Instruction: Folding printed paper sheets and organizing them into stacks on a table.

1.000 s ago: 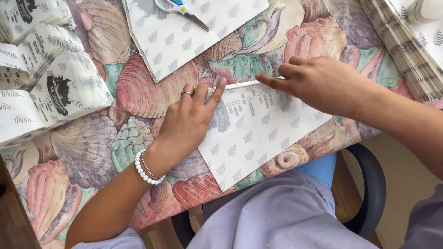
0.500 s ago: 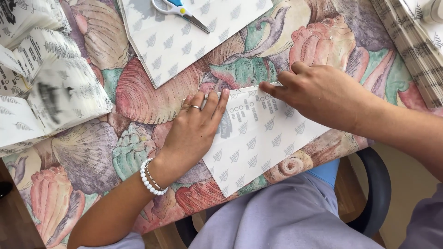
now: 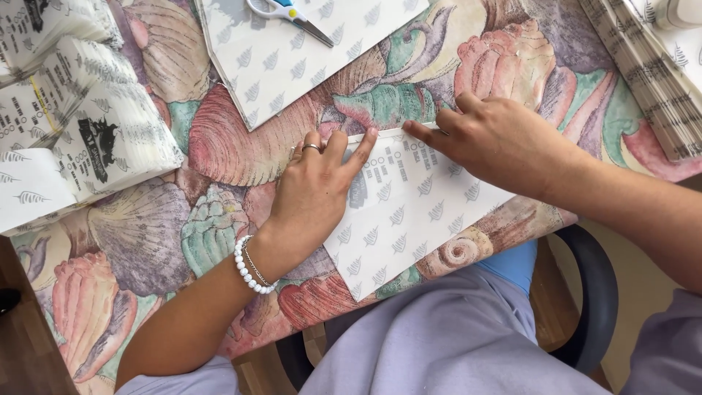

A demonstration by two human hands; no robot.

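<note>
Top flap of sheet (image 3: 409,212) is now folded flat; a second ago it stood up. Our left hand (image 3: 318,186) and right hand (image 3: 497,139) lie open, fingers pressing the crease at its top edge. Scissors (image 3: 289,14) untouched.

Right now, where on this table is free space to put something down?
Free tablecloth lies between the folded stack and the left hand, and down toward the near-left corner. It is crowded under both hands on the sheet, and by the scissors.
</note>
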